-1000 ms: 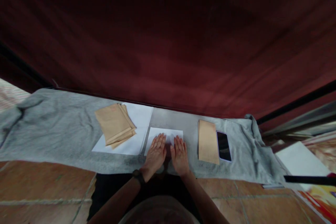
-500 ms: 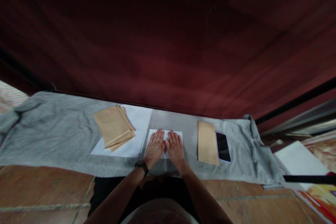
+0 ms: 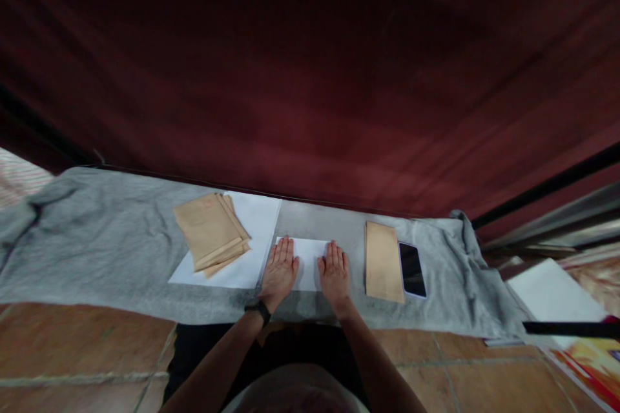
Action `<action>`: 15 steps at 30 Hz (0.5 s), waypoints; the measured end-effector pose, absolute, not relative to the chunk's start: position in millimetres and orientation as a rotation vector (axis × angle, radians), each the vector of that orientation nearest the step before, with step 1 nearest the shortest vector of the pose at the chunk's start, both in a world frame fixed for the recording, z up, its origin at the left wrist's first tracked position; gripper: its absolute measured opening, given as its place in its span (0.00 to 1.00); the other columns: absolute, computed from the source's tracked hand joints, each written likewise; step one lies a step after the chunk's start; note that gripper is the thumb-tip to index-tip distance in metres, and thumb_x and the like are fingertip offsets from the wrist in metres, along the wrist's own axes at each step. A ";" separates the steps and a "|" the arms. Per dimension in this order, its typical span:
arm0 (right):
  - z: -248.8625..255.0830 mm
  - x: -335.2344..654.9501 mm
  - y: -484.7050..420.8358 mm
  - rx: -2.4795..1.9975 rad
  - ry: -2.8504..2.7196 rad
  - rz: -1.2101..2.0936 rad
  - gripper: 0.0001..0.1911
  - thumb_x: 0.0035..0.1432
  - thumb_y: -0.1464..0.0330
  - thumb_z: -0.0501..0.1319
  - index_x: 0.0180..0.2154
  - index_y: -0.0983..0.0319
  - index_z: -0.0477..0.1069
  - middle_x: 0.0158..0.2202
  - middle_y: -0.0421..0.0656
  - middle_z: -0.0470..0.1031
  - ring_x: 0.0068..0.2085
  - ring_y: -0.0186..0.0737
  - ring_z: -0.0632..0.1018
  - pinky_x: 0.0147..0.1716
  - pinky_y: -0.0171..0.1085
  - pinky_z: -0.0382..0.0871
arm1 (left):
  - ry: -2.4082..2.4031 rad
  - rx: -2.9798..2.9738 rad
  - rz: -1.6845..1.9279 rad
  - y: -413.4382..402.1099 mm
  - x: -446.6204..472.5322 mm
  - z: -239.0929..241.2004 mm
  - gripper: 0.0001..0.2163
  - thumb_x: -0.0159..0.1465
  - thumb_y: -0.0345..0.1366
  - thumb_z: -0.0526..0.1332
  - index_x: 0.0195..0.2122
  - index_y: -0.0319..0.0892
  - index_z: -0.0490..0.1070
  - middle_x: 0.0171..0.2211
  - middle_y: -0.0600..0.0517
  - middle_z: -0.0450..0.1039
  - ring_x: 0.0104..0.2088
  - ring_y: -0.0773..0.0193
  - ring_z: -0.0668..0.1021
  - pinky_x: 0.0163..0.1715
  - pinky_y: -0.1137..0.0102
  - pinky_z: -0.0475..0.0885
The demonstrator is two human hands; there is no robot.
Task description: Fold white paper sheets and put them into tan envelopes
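A folded white sheet of paper (image 3: pixel 308 259) lies on the grey cloth (image 3: pixel 97 251) in front of me. My left hand (image 3: pixel 279 271) rests flat on its left edge, fingers stretched out. On the sheet's right edge my right hand (image 3: pixel 334 273) presses flat too, fingers together and straight. The bare middle of the sheet shows between the two hands. A black band sits on my left wrist (image 3: pixel 257 310).
A stack of brown envelopes (image 3: pixel 212 232) lies on white sheets (image 3: pixel 252 232) to the left. A single brown envelope (image 3: pixel 383 261) and a dark phone (image 3: pixel 412 269) lie to the right. Red fabric hangs behind the cloth. Tiled floor runs below; white paper (image 3: pixel 552 293) sits far right.
Half a second ago my hands lay side by side on the middle of the sheet. They have since slid apart, the left hand to the left edge and the right hand to the right edge.
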State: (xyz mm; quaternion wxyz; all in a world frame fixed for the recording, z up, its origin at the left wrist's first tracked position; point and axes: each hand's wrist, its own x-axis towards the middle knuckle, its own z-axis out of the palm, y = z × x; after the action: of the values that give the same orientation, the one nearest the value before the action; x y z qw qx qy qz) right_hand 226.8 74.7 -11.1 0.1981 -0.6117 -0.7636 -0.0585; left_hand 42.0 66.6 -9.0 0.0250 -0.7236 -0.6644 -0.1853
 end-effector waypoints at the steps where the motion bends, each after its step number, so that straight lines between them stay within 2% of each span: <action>1: -11.4 228.6 74.1 -1.723 -2.130 -0.167 0.30 0.73 0.62 0.44 0.69 0.72 0.54 0.68 0.59 0.59 0.67 0.52 0.63 0.65 0.53 0.56 | -2.059 -2.229 -0.581 66.4 42.0 -10.0 0.28 0.72 0.38 0.44 0.69 0.26 0.53 0.70 0.35 0.53 0.71 0.49 0.56 0.68 0.52 0.55; 8: -12.1 239.6 67.6 -1.789 -2.079 -0.145 0.30 0.73 0.62 0.43 0.69 0.73 0.53 0.68 0.60 0.60 0.68 0.52 0.62 0.65 0.53 0.55 | -2.052 -2.217 -0.610 65.9 41.8 -14.0 0.28 0.72 0.38 0.44 0.69 0.26 0.53 0.70 0.34 0.52 0.71 0.48 0.55 0.68 0.51 0.56; 15: -11.9 249.3 57.8 -1.775 -1.946 -0.154 0.30 0.73 0.65 0.43 0.70 0.71 0.49 0.68 0.61 0.60 0.67 0.56 0.63 0.63 0.56 0.58 | -2.043 -2.201 -0.633 65.2 42.0 -12.7 0.28 0.71 0.38 0.45 0.70 0.28 0.51 0.70 0.35 0.52 0.71 0.49 0.56 0.68 0.51 0.57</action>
State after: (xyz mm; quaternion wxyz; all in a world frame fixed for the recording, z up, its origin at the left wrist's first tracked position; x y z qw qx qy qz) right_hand 249.3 57.8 -11.9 0.2492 -0.6515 -0.7143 -0.0566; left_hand 42.0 65.2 -12.7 0.0364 -0.7166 -0.6653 -0.2063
